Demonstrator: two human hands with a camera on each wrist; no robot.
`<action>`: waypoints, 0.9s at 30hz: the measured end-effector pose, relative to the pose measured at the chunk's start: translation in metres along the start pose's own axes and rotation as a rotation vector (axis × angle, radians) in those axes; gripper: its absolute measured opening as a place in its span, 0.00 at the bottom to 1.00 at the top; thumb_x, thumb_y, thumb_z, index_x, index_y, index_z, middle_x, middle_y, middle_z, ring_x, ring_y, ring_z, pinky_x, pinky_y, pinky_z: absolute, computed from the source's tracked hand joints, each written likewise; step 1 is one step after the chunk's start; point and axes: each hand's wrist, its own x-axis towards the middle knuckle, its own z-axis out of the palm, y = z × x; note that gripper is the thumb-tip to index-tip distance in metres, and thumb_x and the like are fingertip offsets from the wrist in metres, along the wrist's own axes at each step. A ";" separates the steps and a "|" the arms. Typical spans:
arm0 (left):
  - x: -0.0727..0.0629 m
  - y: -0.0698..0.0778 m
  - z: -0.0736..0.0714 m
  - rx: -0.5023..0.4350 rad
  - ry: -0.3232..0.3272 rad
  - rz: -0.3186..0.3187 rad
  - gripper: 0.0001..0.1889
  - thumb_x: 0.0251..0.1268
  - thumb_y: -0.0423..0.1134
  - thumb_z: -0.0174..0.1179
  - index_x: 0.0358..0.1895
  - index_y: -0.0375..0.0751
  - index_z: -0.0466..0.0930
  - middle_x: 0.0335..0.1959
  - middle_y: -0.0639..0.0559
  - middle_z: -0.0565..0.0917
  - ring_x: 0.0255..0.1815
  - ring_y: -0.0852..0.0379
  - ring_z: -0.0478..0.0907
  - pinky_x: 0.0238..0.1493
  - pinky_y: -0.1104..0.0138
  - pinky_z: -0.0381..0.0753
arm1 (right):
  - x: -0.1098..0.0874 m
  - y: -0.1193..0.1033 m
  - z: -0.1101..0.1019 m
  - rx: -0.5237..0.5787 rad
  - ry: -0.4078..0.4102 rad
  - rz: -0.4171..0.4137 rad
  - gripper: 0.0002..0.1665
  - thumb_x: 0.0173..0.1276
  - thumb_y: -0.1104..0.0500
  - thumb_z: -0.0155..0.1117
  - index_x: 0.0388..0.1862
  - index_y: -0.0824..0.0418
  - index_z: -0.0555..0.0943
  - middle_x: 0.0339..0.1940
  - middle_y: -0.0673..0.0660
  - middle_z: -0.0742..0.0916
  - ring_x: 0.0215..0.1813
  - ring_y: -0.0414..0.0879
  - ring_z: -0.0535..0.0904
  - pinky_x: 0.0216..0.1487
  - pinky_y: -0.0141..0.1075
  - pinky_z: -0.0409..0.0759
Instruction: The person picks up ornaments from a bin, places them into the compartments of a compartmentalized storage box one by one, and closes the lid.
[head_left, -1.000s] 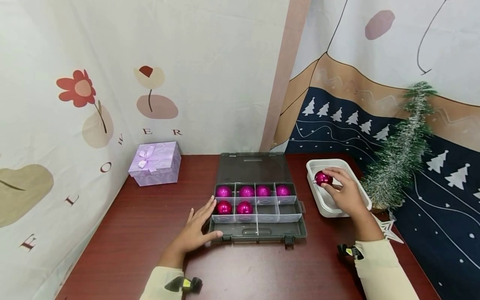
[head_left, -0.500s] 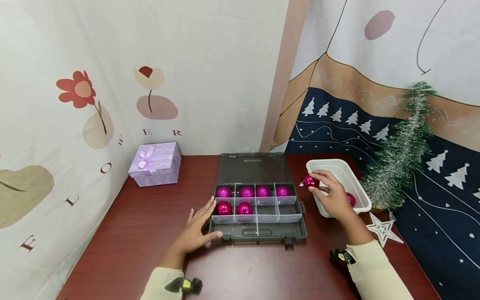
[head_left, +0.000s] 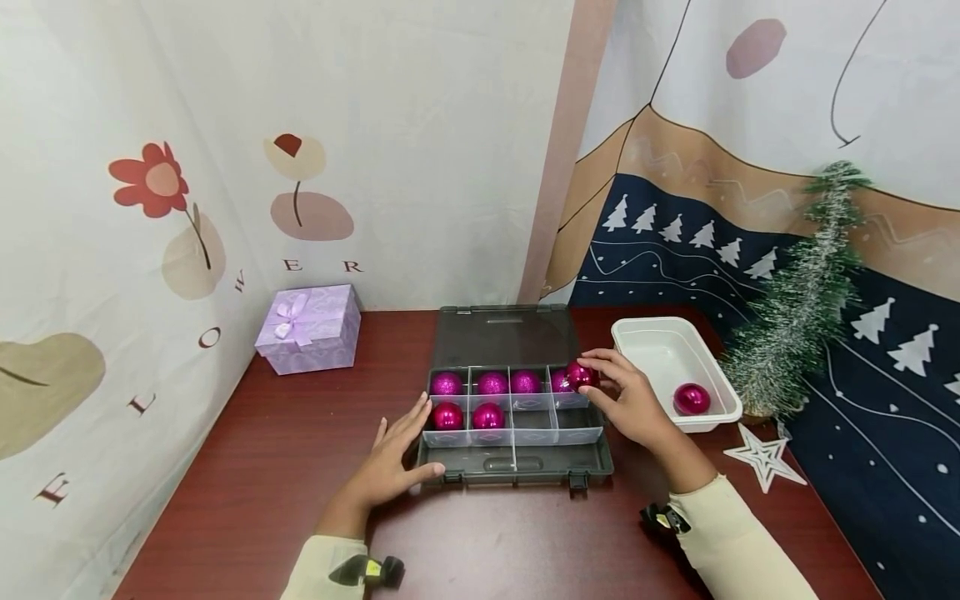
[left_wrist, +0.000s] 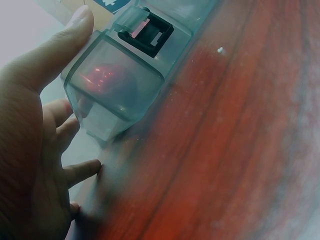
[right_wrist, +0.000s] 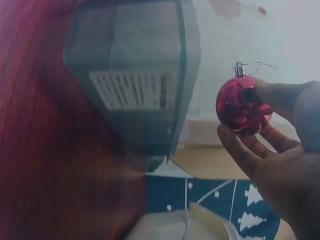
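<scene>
Pinched between the thumb and fingers of my right hand [head_left: 633, 404] is a shiny magenta Christmas bauble [head_left: 582, 376], over the right end of the divided plastic box [head_left: 468, 460]. The right wrist view shows this bauble's silver cap and wire loop [right_wrist: 241, 70]. My left hand [head_left: 393, 458] rests along the box's left side, fingers straight, thumb at the front corner. Several glittery baubles [head_left: 492, 382] fill the box's back row. Two shiny ones, including a left one [head_left: 447, 416], lie in the row before it. The box's dark lid [head_left: 506, 336] lies folded back.
To the right stands a white tub [head_left: 637, 333] with one shiny bauble [head_left: 692, 399] in it. Beyond are a small frosted tree [head_left: 802, 308] and a white star [head_left: 765, 457]. A lilac gift box [head_left: 318, 333] sits back left, near the wall cloth.
My right hand has carried the bauble left, out of the white tub and over to the divided box. The other bauble in the tub has come into view. My left hand stays put.
</scene>
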 end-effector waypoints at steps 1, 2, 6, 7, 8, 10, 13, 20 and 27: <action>0.000 0.000 0.000 0.001 0.001 0.001 0.56 0.64 0.62 0.75 0.89 0.44 0.56 0.92 0.42 0.55 0.89 0.29 0.58 0.78 0.16 0.36 | 0.001 -0.001 0.002 0.002 -0.004 -0.009 0.25 0.71 0.69 0.75 0.66 0.65 0.86 0.67 0.64 0.85 0.60 0.57 0.86 0.61 0.33 0.89; 0.000 0.000 0.000 0.001 0.003 0.002 0.56 0.64 0.62 0.75 0.89 0.45 0.56 0.92 0.42 0.55 0.89 0.29 0.58 0.78 0.17 0.35 | 0.001 -0.002 0.004 0.001 -0.008 -0.020 0.24 0.71 0.69 0.76 0.66 0.65 0.87 0.67 0.65 0.85 0.60 0.57 0.87 0.60 0.38 0.91; 0.000 0.001 0.000 0.003 0.004 0.001 0.56 0.64 0.61 0.75 0.89 0.45 0.56 0.92 0.42 0.55 0.89 0.29 0.58 0.79 0.17 0.36 | 0.003 -0.006 0.011 0.013 -0.017 -0.051 0.24 0.70 0.69 0.76 0.64 0.66 0.87 0.66 0.66 0.85 0.59 0.58 0.87 0.57 0.51 0.92; 0.000 0.001 0.000 0.003 0.002 0.000 0.56 0.64 0.61 0.75 0.89 0.45 0.56 0.92 0.42 0.55 0.89 0.29 0.58 0.79 0.17 0.36 | 0.003 -0.006 0.013 0.016 -0.018 -0.058 0.24 0.70 0.69 0.77 0.64 0.66 0.87 0.66 0.66 0.85 0.58 0.59 0.87 0.56 0.51 0.92; 0.000 0.001 0.000 0.002 0.001 -0.001 0.56 0.64 0.61 0.75 0.89 0.45 0.56 0.92 0.42 0.55 0.89 0.29 0.58 0.79 0.17 0.36 | 0.004 -0.007 0.015 0.023 -0.022 -0.061 0.23 0.70 0.69 0.77 0.64 0.66 0.88 0.66 0.66 0.86 0.58 0.59 0.87 0.55 0.52 0.92; 0.000 0.001 0.000 0.001 0.000 -0.002 0.56 0.64 0.60 0.75 0.89 0.45 0.56 0.92 0.42 0.55 0.89 0.29 0.58 0.79 0.17 0.36 | 0.004 -0.009 0.019 0.036 -0.031 -0.066 0.24 0.69 0.69 0.77 0.63 0.66 0.88 0.66 0.66 0.86 0.59 0.59 0.87 0.55 0.52 0.93; 0.000 0.001 0.001 0.001 0.000 -0.003 0.56 0.64 0.60 0.75 0.89 0.45 0.56 0.92 0.42 0.55 0.89 0.29 0.58 0.78 0.16 0.36 | 0.004 -0.012 0.024 0.031 -0.043 -0.073 0.24 0.69 0.68 0.78 0.63 0.65 0.88 0.65 0.66 0.86 0.60 0.59 0.87 0.55 0.51 0.93; -0.001 0.000 0.001 0.002 0.001 -0.001 0.56 0.64 0.61 0.75 0.89 0.45 0.56 0.92 0.42 0.55 0.89 0.29 0.58 0.78 0.16 0.36 | 0.002 -0.016 0.034 -0.033 -0.075 -0.082 0.25 0.67 0.67 0.80 0.63 0.61 0.89 0.64 0.60 0.87 0.59 0.55 0.87 0.56 0.49 0.92; -0.001 0.000 0.001 0.000 0.003 0.001 0.56 0.65 0.61 0.74 0.90 0.46 0.56 0.92 0.42 0.55 0.89 0.30 0.58 0.79 0.17 0.36 | 0.000 -0.020 0.043 -0.051 -0.125 -0.054 0.26 0.67 0.64 0.81 0.64 0.59 0.89 0.64 0.59 0.88 0.67 0.57 0.86 0.67 0.57 0.87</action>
